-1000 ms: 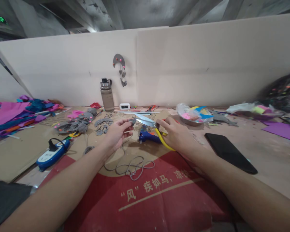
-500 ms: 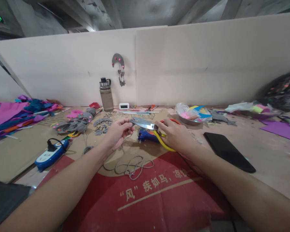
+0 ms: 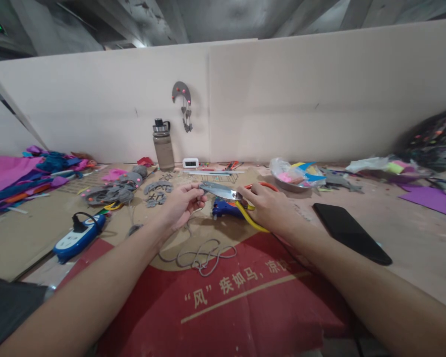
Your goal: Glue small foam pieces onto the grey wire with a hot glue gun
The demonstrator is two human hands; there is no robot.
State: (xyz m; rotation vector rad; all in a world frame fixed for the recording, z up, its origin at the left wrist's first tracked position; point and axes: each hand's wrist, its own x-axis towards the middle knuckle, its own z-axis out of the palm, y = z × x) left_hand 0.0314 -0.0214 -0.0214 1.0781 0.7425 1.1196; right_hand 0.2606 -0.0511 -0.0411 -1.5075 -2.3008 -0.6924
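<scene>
My right hand [image 3: 269, 204] grips scissors [image 3: 221, 190] by their yellow and red-orange handles. Their blades point left and look closed or nearly so. At the blade tips, my left hand [image 3: 186, 202] has thumb and fingers pinched together; what lies in the pinch is too small to make out. A strand of grey cord [image 3: 207, 259] runs from loose loops on the cardboard up near the left fingers. Beneath the scissors lies a blue glue gun [image 3: 226, 209], partly covered by them and the right hand.
Left are a power strip [image 3: 78, 239], grey felt pieces with pink balls [image 3: 115, 191] and colourful felt scraps [image 3: 18, 173]. A bottle [image 3: 164, 148] and small clock [image 3: 191, 163] stand by the partition. Right are a bowl [image 3: 297, 187] of bagged items and a black phone [image 3: 351, 233].
Almost nothing differs. Both hands and the scissors keep nearly the same place, with only a slight shift of the view.
</scene>
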